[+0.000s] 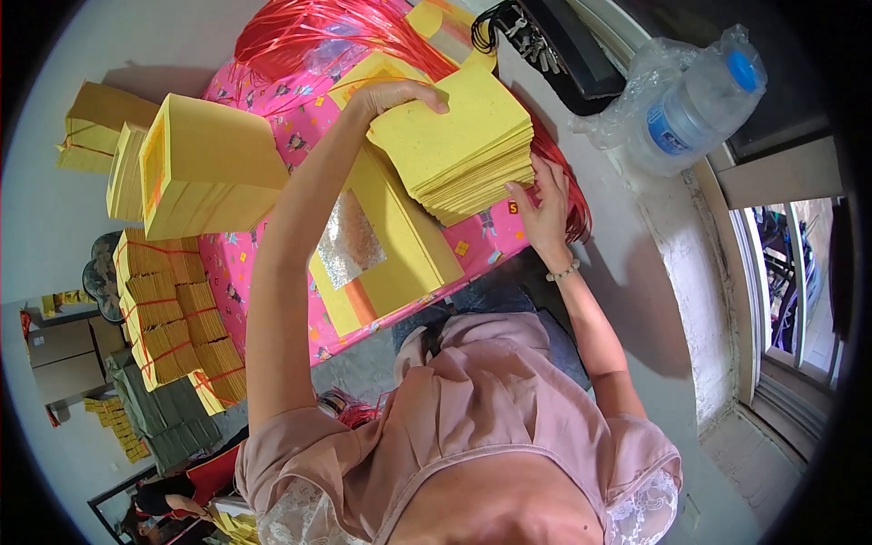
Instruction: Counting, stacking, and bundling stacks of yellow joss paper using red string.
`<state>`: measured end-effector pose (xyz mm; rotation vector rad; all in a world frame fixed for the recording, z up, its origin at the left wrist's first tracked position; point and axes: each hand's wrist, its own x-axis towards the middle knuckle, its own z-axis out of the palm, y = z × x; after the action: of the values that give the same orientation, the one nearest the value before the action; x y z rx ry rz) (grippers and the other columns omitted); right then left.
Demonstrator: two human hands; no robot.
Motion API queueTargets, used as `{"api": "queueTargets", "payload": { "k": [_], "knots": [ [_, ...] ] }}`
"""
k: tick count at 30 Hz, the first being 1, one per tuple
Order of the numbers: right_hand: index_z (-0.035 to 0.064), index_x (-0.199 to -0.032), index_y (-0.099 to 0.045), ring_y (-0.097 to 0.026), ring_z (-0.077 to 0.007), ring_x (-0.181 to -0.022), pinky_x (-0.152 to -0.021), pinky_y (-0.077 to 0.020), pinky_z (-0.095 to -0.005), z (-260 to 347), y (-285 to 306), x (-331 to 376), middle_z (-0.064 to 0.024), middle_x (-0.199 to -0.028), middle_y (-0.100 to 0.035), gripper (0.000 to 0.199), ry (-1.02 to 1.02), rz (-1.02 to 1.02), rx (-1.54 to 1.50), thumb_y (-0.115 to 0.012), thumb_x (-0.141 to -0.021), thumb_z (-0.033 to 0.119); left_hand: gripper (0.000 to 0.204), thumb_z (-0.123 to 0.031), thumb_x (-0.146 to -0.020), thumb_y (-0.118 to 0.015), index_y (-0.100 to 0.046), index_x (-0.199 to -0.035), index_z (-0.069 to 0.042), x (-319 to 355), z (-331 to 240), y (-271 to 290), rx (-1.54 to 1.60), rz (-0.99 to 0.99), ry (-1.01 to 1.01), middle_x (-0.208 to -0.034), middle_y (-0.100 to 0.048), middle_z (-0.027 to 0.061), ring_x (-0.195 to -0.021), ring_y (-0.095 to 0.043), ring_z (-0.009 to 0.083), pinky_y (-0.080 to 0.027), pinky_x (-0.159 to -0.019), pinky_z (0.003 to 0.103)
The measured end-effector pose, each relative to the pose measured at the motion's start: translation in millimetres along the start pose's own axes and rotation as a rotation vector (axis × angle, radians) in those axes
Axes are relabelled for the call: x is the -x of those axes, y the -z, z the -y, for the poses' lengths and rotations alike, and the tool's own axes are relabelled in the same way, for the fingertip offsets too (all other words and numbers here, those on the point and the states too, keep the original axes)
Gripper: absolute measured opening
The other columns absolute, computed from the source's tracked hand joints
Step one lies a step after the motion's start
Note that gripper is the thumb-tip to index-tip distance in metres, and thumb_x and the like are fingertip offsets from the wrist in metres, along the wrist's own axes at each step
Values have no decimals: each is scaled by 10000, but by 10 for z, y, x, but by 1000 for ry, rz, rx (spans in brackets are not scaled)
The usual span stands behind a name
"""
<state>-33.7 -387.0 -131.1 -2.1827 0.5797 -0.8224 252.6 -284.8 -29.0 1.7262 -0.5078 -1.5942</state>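
Note:
A thick stack of yellow paper sheets [454, 136] is held tilted above the pink table, its layered edges fanning slightly. Across its upper left corner lies my left hand [400, 95], closed on it with the thumb on the top sheet. My right hand [548, 204], a beaded bracelet at its wrist, grips the stack's right edge with bent fingers; part of them is hidden. Beneath and to the left is another yellow paper stack [409, 241], which bears a silver foil square [350, 243] and an orange strip [359, 300].
Tall yellow paper stacks [213, 168] stand at the table's left, above red-tied bundles [168, 313]. Red plastic strings [300, 41] lie at the back on the pink tablecloth [241, 259]. A bagged water bottle [690, 118] and a black case with keys [563, 45] sit at right.

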Motion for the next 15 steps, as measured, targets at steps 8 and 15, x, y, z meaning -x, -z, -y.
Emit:
{"api": "queueTargets", "payload": {
  "k": [8,15],
  "knots": [
    [33,-1253,-597,-551,-174,-958,-765,-459,-276,-101,-29,-17,-67,-1147,-593,539,-87,20,-179,-790,-759,129,489,-318,-707,-759,-641,-1102,-54,-58,75,-10,-25,34,-3,-1019,-659,54,-881,-632,150,-512,-808,297],
    [33,-1213,-609,-547,-161,-913,-752,-452,-282,-89,8,-79,-55,-1059,-601,517,-107,48,-267,-803,-744,132,515,-273,-701,-764,-633,-1135,-28,25,77,-80,57,19,12,-1034,-671,87,-910,-647,176,-528,-826,324]
  ]
}}
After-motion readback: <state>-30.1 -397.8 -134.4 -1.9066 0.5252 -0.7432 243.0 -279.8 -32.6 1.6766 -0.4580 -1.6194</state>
